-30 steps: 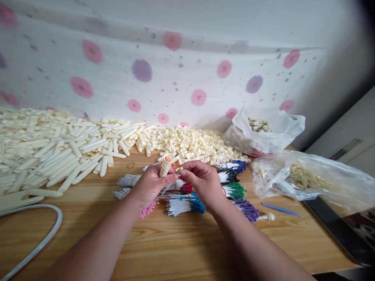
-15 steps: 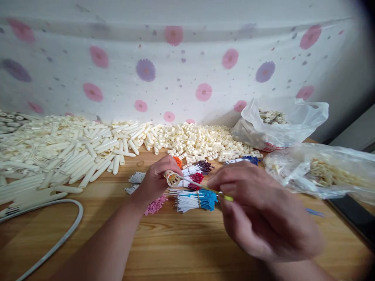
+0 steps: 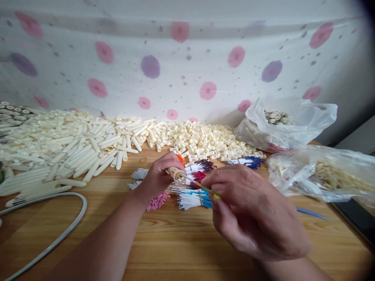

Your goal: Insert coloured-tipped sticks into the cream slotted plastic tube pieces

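Note:
My left hand point(image 3: 164, 171) is closed around a cream slotted plastic tube point(image 3: 177, 175), its open end turned toward my right hand. Between the thumb and fingers of my right hand point(image 3: 254, 210) is a thin white stick with a yellow end point(image 3: 208, 190). Its white end reaches the tube's mouth; how far in it sits I cannot tell. Beneath and behind the hands lie bundles of white sticks with coloured ends: light blue point(image 3: 190, 199), red point(image 3: 197, 178), dark maroon point(image 3: 205, 166), pink point(image 3: 158, 200) and orange point(image 3: 180, 159). A dark blue bundle point(image 3: 249, 162) lies behind my right hand.
Long cream tubes point(image 3: 88, 156) are heaped at the left, short slotted pieces point(image 3: 202, 138) at the back. Two plastic bags point(image 3: 316, 121) with small parts lie at the right, near a dark flat object point(image 3: 356, 222) and a slender blue thing point(image 3: 313, 213). A white cable point(image 3: 79, 216) curves at the left.
My right hand has moved left, closer to the tube, and less of the stick shows between them. The whole view has shifted slightly. My left hand still grips the tube.

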Demonstrator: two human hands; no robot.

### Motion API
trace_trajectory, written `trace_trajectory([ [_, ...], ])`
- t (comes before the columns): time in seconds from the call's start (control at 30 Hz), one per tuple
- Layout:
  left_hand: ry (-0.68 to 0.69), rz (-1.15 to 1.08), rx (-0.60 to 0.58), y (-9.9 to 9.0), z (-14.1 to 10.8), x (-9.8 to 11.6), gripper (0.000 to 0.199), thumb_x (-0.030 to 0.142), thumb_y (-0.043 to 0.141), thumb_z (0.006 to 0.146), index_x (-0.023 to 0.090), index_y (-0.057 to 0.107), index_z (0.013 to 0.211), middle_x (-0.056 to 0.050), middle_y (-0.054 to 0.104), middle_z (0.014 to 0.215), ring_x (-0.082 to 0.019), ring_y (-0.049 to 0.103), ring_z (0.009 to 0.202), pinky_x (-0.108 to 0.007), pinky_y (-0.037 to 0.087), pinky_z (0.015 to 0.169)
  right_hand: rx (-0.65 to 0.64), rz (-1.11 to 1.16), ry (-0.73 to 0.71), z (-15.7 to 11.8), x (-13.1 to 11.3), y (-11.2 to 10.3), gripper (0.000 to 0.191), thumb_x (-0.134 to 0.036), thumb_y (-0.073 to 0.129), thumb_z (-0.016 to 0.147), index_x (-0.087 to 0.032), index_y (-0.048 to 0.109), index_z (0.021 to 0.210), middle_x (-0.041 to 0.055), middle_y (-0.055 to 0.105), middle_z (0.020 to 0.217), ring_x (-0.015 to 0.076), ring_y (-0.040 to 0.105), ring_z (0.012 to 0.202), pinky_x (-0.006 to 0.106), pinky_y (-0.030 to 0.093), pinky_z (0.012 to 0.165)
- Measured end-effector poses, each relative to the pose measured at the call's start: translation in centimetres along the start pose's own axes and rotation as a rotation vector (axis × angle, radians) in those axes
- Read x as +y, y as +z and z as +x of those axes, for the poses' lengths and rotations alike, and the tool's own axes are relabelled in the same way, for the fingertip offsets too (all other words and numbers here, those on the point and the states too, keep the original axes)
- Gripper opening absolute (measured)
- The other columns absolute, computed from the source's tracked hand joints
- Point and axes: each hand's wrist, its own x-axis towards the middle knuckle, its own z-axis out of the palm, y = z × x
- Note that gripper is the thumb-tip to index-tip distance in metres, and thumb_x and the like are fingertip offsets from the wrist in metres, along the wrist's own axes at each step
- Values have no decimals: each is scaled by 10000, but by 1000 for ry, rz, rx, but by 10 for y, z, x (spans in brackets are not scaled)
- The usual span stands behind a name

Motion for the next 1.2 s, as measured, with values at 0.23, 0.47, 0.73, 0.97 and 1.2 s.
trace_trajectory([
  [0.23,12,18,6,0,0,-1,83,210,648,792,188,682,720,-10,548,714,-149,520,688,-291,427,630,41,29,22,-2,-1,4,168,-26,562,764,-160,568,866,60,709,763,122,684,755,221,577,692],
  [0.47,43,9,-12,0,-1,-2,66,232,641,802,203,678,755,-7,523,707,-155,504,693,-299,420,642,119,49,59,-6,-2,15,216,-24,557,774,-195,571,907,48,690,781,132,662,725,258,579,636],
  [0.73,64,84,32,-5,0,-5,330,502,635,759,195,667,875,-16,494,821,-165,492,781,-298,398,694,173,163,105,-14,9,23,228,-2,557,769,-105,617,963,106,679,865,164,634,798,318,555,691],
  [0.97,97,148,22,-9,-2,-3,494,628,468,799,190,662,917,-22,468,839,-172,475,802,-305,385,714,151,191,158,-11,13,20,174,-14,563,787,-104,633,919,83,655,842,152,616,789,304,531,704],
  [1.2,128,198,45,-8,-1,1,514,614,383,846,196,650,981,-31,475,874,-177,488,842,-312,405,753,44,54,144,-15,19,28,175,-35,574,793,-123,642,928,69,600,895,137,569,821,283,498,697],
])
